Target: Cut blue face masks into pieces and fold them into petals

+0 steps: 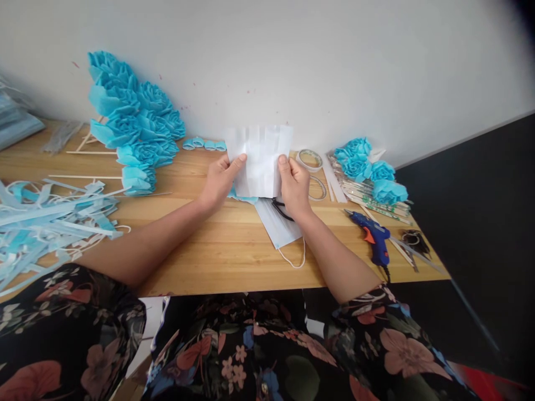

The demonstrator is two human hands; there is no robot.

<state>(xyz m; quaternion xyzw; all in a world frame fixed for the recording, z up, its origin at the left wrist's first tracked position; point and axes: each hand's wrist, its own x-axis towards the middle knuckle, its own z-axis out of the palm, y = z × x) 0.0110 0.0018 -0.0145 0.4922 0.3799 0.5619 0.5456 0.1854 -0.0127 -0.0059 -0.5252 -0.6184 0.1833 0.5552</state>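
Observation:
Both my hands hold up a white pleated sheet point(259, 159), the cloth of a face mask, above the wooden table point(217, 245). My left hand point(219, 181) pinches its left edge with the thumb on the front. My right hand point(293, 186) pinches its right edge the same way. Under my right wrist lies a light blue face mask point(279, 225) with a white ear loop, and black scissors point(281, 207) rest on it, partly hidden by my hand.
A cluster of blue paper-like roses point(134, 125) leans on the wall at the left. Cut blue and white strips point(45, 217) pile at the left edge. Tape rolls point(310, 160), more blue roses on sticks point(371, 172) and a blue glue gun point(374, 236) lie at the right.

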